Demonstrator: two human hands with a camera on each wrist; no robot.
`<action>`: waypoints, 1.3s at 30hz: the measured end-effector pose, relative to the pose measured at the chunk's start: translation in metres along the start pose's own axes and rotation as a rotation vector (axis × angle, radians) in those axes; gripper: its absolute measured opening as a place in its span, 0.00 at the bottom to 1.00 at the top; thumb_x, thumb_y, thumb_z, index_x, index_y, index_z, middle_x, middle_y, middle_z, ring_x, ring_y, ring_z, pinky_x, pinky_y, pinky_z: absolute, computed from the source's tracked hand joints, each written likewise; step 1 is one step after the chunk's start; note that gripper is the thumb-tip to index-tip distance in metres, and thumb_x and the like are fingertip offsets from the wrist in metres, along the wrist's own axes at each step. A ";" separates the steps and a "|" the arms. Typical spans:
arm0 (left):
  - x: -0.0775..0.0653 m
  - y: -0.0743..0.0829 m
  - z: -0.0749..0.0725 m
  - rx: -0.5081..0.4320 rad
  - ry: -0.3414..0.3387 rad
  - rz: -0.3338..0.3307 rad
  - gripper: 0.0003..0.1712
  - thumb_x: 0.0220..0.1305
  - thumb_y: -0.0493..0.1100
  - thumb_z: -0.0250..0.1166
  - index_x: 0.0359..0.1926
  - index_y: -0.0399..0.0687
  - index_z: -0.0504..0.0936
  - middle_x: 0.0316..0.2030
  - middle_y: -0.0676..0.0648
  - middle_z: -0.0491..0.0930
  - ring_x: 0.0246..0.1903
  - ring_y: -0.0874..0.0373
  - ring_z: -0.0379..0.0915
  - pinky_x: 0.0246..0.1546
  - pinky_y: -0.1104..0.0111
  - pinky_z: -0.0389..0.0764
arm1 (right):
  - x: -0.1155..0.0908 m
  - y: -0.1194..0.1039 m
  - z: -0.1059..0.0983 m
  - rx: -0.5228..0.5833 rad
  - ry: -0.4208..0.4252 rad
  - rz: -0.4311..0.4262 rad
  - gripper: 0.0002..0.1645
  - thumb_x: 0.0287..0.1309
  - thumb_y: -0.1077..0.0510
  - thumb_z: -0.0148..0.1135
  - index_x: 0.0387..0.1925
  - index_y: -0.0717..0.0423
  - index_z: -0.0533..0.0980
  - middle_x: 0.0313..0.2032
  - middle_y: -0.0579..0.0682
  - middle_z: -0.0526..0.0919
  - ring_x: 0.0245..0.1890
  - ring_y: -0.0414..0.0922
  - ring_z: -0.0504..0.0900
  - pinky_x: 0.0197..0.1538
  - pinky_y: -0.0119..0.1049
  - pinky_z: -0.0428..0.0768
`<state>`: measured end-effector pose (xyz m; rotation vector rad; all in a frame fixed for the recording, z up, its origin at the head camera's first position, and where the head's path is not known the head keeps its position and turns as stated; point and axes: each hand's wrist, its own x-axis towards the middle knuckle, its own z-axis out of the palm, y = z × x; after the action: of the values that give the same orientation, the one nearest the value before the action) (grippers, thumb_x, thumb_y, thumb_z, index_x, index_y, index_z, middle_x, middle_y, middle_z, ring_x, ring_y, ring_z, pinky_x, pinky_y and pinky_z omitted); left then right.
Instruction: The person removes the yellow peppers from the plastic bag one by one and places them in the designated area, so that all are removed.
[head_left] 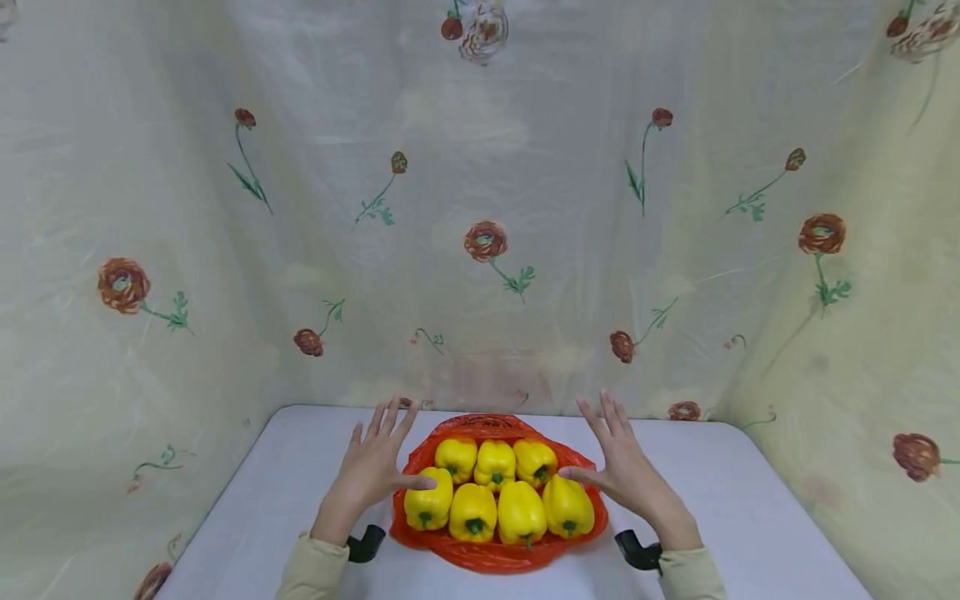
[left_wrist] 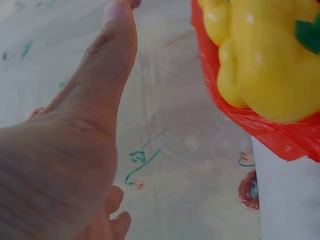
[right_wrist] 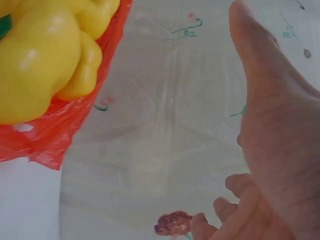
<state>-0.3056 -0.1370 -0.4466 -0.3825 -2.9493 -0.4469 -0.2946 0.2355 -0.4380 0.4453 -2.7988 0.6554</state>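
Observation:
Several yellow bell peppers [head_left: 473,512] with green stems lie in two rows on a spread red plastic bag [head_left: 495,560] in the middle of the table. My left hand [head_left: 373,463] hovers at the left side of the bag, fingers spread and straight. On the opposite side my right hand [head_left: 624,468] mirrors it, its fingers also extended. Neither hand holds anything. In the left wrist view, the thumb [left_wrist: 112,55] stands apart from the nearest pepper [left_wrist: 270,65]. The right wrist view likewise has a gap between the thumb [right_wrist: 265,55] and a pepper [right_wrist: 35,65].
The peppers rest on a white table [head_left: 750,517] with rounded far corners. Behind and on both sides hangs a pale curtain [head_left: 570,275] printed with flowers. A black curved piece sits at each wrist, one at the left [head_left: 367,544] and one at the right [head_left: 637,551].

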 end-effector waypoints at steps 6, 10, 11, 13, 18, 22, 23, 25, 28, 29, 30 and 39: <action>-0.004 -0.012 0.011 -0.020 -0.074 -0.015 0.70 0.39 0.72 0.72 0.77 0.55 0.45 0.77 0.41 0.39 0.75 0.39 0.35 0.69 0.34 0.42 | -0.002 0.012 0.010 0.082 -0.055 0.047 0.67 0.44 0.34 0.72 0.76 0.46 0.44 0.76 0.59 0.35 0.74 0.66 0.40 0.60 0.73 0.60; -0.004 -0.023 0.018 -0.027 -0.112 -0.001 0.71 0.37 0.72 0.72 0.77 0.55 0.45 0.77 0.43 0.40 0.75 0.40 0.37 0.69 0.34 0.43 | -0.003 0.020 0.017 0.131 -0.096 0.076 0.68 0.44 0.34 0.72 0.77 0.43 0.41 0.77 0.58 0.35 0.73 0.67 0.42 0.60 0.73 0.61; -0.005 -0.025 0.020 -0.026 -0.119 0.003 0.71 0.37 0.73 0.72 0.77 0.55 0.45 0.77 0.43 0.41 0.75 0.40 0.37 0.69 0.34 0.44 | -0.003 0.022 0.019 0.142 -0.105 0.086 0.69 0.44 0.33 0.71 0.77 0.41 0.40 0.77 0.58 0.35 0.73 0.67 0.43 0.60 0.73 0.61; -0.005 -0.029 0.024 -0.038 -0.137 0.011 0.71 0.36 0.73 0.72 0.77 0.54 0.46 0.77 0.42 0.41 0.75 0.40 0.37 0.69 0.34 0.44 | -0.004 0.025 0.022 0.162 -0.117 0.103 0.69 0.44 0.34 0.71 0.77 0.39 0.38 0.77 0.58 0.35 0.73 0.68 0.43 0.60 0.74 0.61; -0.005 -0.035 0.035 -0.074 -0.198 0.023 0.71 0.37 0.73 0.71 0.77 0.54 0.46 0.77 0.43 0.41 0.76 0.42 0.36 0.70 0.35 0.44 | -0.005 0.031 0.029 0.181 -0.132 0.125 0.68 0.44 0.34 0.72 0.77 0.44 0.41 0.76 0.59 0.37 0.72 0.68 0.45 0.60 0.73 0.61; -0.002 -0.037 0.042 -0.108 -0.244 0.034 0.71 0.37 0.74 0.71 0.77 0.53 0.46 0.77 0.45 0.40 0.76 0.43 0.35 0.70 0.36 0.43 | -0.007 0.036 0.035 0.194 -0.140 0.138 0.68 0.44 0.33 0.72 0.76 0.47 0.43 0.76 0.60 0.39 0.72 0.67 0.46 0.61 0.73 0.61; -0.002 -0.038 0.044 -0.114 -0.256 0.038 0.71 0.37 0.74 0.71 0.77 0.52 0.46 0.77 0.45 0.40 0.76 0.43 0.35 0.70 0.35 0.43 | -0.008 0.037 0.036 0.202 -0.142 0.141 0.68 0.44 0.34 0.72 0.76 0.47 0.43 0.76 0.60 0.39 0.73 0.66 0.46 0.62 0.72 0.61; -0.001 -0.040 0.047 -0.129 -0.280 0.041 0.72 0.38 0.74 0.71 0.77 0.51 0.45 0.77 0.45 0.40 0.76 0.43 0.35 0.69 0.35 0.43 | -0.009 0.040 0.039 0.219 -0.148 0.148 0.68 0.44 0.34 0.72 0.76 0.47 0.43 0.76 0.59 0.40 0.73 0.66 0.46 0.62 0.72 0.60; 0.000 -0.042 0.053 -0.144 -0.317 0.045 0.72 0.38 0.73 0.71 0.77 0.50 0.44 0.77 0.45 0.39 0.76 0.43 0.34 0.69 0.35 0.42 | -0.010 0.042 0.043 0.239 -0.150 0.158 0.68 0.44 0.34 0.72 0.76 0.47 0.43 0.76 0.59 0.41 0.73 0.66 0.47 0.63 0.71 0.60; 0.000 -0.042 0.055 -0.150 -0.328 0.044 0.72 0.38 0.73 0.71 0.77 0.50 0.43 0.77 0.45 0.39 0.76 0.44 0.34 0.69 0.35 0.42 | -0.010 0.042 0.044 0.242 -0.150 0.163 0.68 0.44 0.33 0.72 0.76 0.48 0.43 0.76 0.59 0.41 0.73 0.65 0.48 0.63 0.71 0.60; 0.000 -0.042 0.057 -0.156 -0.338 0.042 0.72 0.39 0.72 0.72 0.77 0.50 0.43 0.77 0.45 0.39 0.76 0.44 0.34 0.70 0.35 0.42 | -0.010 0.042 0.044 0.245 -0.151 0.169 0.68 0.43 0.33 0.72 0.76 0.47 0.42 0.76 0.59 0.42 0.73 0.65 0.48 0.63 0.71 0.60; -0.002 -0.044 0.063 -0.230 -0.388 0.034 0.73 0.39 0.69 0.74 0.77 0.50 0.42 0.77 0.46 0.40 0.76 0.44 0.35 0.69 0.35 0.41 | -0.012 0.045 0.051 0.307 -0.164 0.192 0.66 0.44 0.34 0.72 0.76 0.43 0.43 0.75 0.59 0.44 0.71 0.65 0.52 0.63 0.70 0.62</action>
<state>-0.3218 -0.1589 -0.5182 -0.6077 -3.2623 -0.7939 -0.3071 0.2532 -0.5041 0.2962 -2.9270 1.1498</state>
